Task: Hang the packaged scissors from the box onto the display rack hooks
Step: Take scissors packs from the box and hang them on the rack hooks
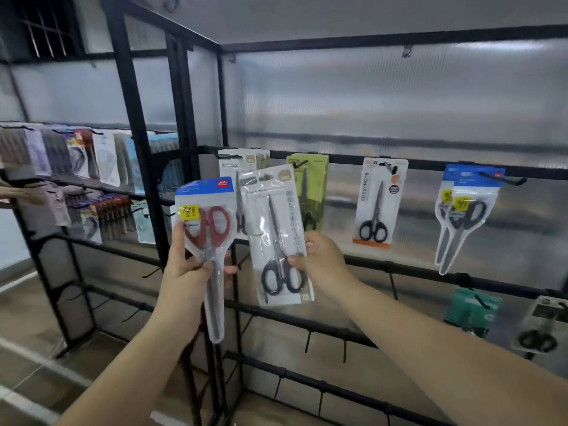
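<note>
Now the right hand, fingers pinched on the glossy black-handled scissors pack, should, I judge, lift its punched top to the matching hook on the black rack. Left hand, fingers closed, grips the slippery red-handled pack just beside it.

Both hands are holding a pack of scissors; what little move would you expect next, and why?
Probably the right hand lifts its black-handled pack up to the hook just behind, where matching white packs already hang. The left hand likely waits with the red-handled pack.
</note>
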